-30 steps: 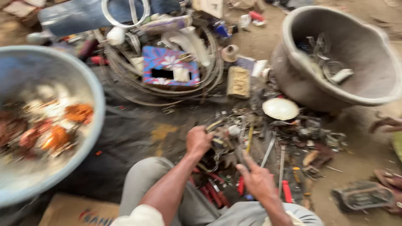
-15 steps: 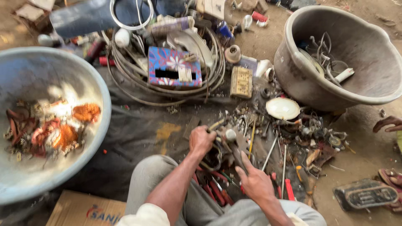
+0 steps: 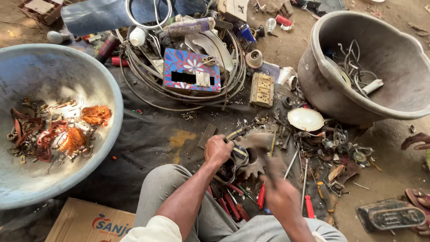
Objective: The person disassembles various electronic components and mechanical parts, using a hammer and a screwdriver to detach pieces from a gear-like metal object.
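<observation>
Head view: at nine o'clock a big metal basin (image 3: 96, 85) holds copper wire (image 3: 95, 114); at two o'clock sits a grey tub (image 3: 322, 85). At centre, on the dark ground sheet (image 3: 143, 143), the left hand (image 3: 218, 150) has its fingers clamped on a striped part (image 3: 239, 154). The right hand (image 3: 280, 195), blurred, grips a tool (image 3: 260, 143) just beside it.
</observation>
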